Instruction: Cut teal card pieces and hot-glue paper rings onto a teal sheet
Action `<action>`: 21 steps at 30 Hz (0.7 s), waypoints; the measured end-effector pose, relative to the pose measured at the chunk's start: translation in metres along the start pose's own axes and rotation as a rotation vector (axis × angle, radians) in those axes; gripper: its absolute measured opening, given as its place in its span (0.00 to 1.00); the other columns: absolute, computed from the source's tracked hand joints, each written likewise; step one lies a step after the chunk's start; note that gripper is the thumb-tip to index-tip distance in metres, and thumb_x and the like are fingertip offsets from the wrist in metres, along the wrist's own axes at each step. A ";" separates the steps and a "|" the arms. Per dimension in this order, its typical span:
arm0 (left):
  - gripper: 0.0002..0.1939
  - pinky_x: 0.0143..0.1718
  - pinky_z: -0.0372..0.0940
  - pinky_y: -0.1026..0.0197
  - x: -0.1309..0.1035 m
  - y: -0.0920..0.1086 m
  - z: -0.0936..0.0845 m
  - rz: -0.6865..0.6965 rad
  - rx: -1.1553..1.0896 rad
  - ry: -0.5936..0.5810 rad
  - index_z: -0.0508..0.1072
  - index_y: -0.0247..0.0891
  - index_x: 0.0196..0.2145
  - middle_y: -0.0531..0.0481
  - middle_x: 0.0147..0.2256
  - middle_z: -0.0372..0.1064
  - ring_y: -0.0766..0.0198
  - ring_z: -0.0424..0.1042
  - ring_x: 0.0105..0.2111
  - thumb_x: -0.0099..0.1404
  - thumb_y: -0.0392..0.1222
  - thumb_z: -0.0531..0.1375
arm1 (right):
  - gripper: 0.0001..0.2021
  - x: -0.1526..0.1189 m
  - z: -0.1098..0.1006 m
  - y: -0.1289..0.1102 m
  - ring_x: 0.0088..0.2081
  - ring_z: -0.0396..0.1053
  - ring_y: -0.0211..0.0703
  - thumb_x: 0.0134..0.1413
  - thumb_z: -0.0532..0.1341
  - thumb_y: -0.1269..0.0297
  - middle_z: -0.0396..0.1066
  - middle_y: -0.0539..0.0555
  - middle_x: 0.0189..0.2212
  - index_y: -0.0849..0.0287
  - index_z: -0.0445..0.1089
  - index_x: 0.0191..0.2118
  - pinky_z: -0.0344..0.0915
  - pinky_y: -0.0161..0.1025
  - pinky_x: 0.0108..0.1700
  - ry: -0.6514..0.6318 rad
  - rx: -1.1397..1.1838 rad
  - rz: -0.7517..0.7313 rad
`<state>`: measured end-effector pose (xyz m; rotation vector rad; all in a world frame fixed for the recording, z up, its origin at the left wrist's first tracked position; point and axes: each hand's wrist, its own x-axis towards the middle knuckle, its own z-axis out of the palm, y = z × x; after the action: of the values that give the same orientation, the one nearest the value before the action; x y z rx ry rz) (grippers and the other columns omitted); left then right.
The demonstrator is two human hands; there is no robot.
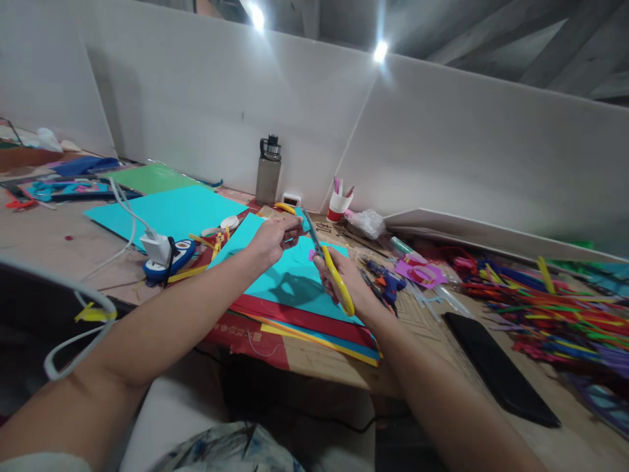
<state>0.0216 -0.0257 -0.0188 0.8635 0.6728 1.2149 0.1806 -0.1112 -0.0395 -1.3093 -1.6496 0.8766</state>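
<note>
My right hand [339,275] is closed round the yellow handles of a pair of scissors [338,278], whose grey blades point up and away. Close to the blades, my left hand [279,237] pinches a small turquoise paper piece [305,225]. The blades overlap this piece; whether they are cutting into it I cannot tell. Below both hands lies a turquoise sheet [275,285] on a stack with red, blue and yellow sheets. A faint curved line shows on the turquoise sheet, and a small purple scrap is by my right fingers.
A bottle [268,172] and a paper cup [339,204] with pens stand by the back board. To the right are a blue glue gun [390,286], a black phone-like slab [498,367] and heaped colourful strips [545,301]. A power strip [170,261] with a white charger sits left.
</note>
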 end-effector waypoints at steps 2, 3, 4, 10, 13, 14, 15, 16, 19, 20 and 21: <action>0.05 0.28 0.61 0.65 0.000 0.000 0.000 0.003 -0.001 0.003 0.72 0.35 0.27 0.51 0.27 0.73 0.67 0.73 0.29 0.51 0.37 0.65 | 0.20 0.000 0.000 0.000 0.18 0.54 0.32 0.52 0.58 0.43 0.57 0.43 0.18 0.55 0.65 0.38 0.52 0.30 0.19 -0.003 0.003 0.001; 0.05 0.28 0.60 0.65 0.000 0.000 0.000 0.004 0.000 0.001 0.73 0.35 0.27 0.51 0.26 0.73 0.67 0.73 0.28 0.52 0.37 0.65 | 0.20 0.000 0.000 -0.001 0.18 0.54 0.32 0.52 0.58 0.43 0.57 0.43 0.17 0.56 0.65 0.38 0.51 0.30 0.19 -0.002 0.003 0.002; 0.05 0.28 0.61 0.65 0.000 -0.001 -0.001 0.006 0.002 -0.001 0.73 0.35 0.27 0.51 0.26 0.72 0.67 0.73 0.28 0.52 0.37 0.65 | 0.20 -0.001 0.000 -0.001 0.18 0.54 0.32 0.52 0.58 0.42 0.57 0.43 0.17 0.56 0.65 0.38 0.52 0.30 0.19 -0.002 0.002 0.003; 0.03 0.28 0.60 0.66 0.001 -0.001 -0.002 0.006 0.011 -0.020 0.71 0.35 0.27 0.52 0.25 0.71 0.69 0.72 0.26 0.54 0.36 0.63 | 0.23 -0.001 -0.001 -0.003 0.17 0.54 0.32 0.50 0.59 0.41 0.57 0.43 0.16 0.57 0.66 0.38 0.52 0.30 0.18 0.022 -0.022 0.012; 0.03 0.28 0.61 0.66 0.001 -0.001 -0.002 0.004 0.015 -0.027 0.71 0.35 0.27 0.52 0.25 0.71 0.69 0.72 0.26 0.55 0.35 0.63 | 0.23 -0.002 -0.001 -0.004 0.16 0.54 0.31 0.49 0.59 0.40 0.58 0.43 0.16 0.58 0.67 0.37 0.52 0.30 0.18 0.027 -0.042 0.024; 0.03 0.28 0.61 0.66 0.001 -0.001 -0.002 0.003 0.014 -0.032 0.71 0.35 0.27 0.52 0.25 0.71 0.68 0.72 0.26 0.55 0.35 0.63 | 0.23 -0.002 -0.001 -0.004 0.16 0.54 0.31 0.50 0.59 0.40 0.58 0.43 0.16 0.58 0.67 0.37 0.52 0.30 0.17 0.029 -0.048 0.028; 0.03 0.28 0.60 0.66 0.001 -0.001 -0.002 0.001 0.012 -0.036 0.71 0.35 0.27 0.52 0.25 0.72 0.68 0.72 0.26 0.55 0.35 0.63 | 0.23 -0.003 -0.001 -0.005 0.16 0.54 0.31 0.50 0.58 0.40 0.58 0.43 0.16 0.58 0.67 0.38 0.52 0.30 0.17 0.030 -0.053 0.031; 0.03 0.28 0.60 0.66 0.001 -0.001 -0.002 -0.001 0.009 -0.040 0.70 0.35 0.27 0.52 0.25 0.72 0.68 0.72 0.26 0.55 0.35 0.63 | 0.23 -0.003 -0.001 -0.005 0.15 0.55 0.31 0.50 0.58 0.40 0.59 0.43 0.16 0.57 0.67 0.38 0.52 0.30 0.17 0.030 -0.058 0.036; 0.03 0.28 0.60 0.66 0.001 0.000 -0.001 -0.014 0.001 -0.041 0.70 0.35 0.27 0.52 0.24 0.71 0.68 0.72 0.26 0.55 0.35 0.63 | 0.23 -0.005 -0.002 -0.006 0.14 0.55 0.32 0.51 0.57 0.40 0.59 0.43 0.16 0.57 0.67 0.39 0.52 0.30 0.15 0.021 -0.068 0.054; 0.03 0.28 0.60 0.66 0.001 0.001 -0.001 -0.020 0.000 -0.039 0.70 0.35 0.27 0.52 0.24 0.71 0.68 0.72 0.26 0.55 0.35 0.63 | 0.22 -0.005 -0.002 -0.006 0.14 0.55 0.32 0.52 0.57 0.41 0.59 0.43 0.16 0.57 0.67 0.40 0.52 0.30 0.15 0.017 -0.074 0.057; 0.03 0.27 0.60 0.66 0.001 0.001 -0.001 -0.026 -0.001 -0.035 0.70 0.35 0.27 0.52 0.24 0.72 0.68 0.72 0.26 0.55 0.35 0.63 | 0.22 -0.005 -0.002 -0.006 0.14 0.55 0.32 0.52 0.57 0.41 0.59 0.43 0.16 0.56 0.67 0.40 0.52 0.30 0.15 0.013 -0.083 0.054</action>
<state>0.0206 -0.0248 -0.0178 0.8714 0.6532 1.1744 0.1812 -0.1173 -0.0344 -1.4196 -1.6626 0.8370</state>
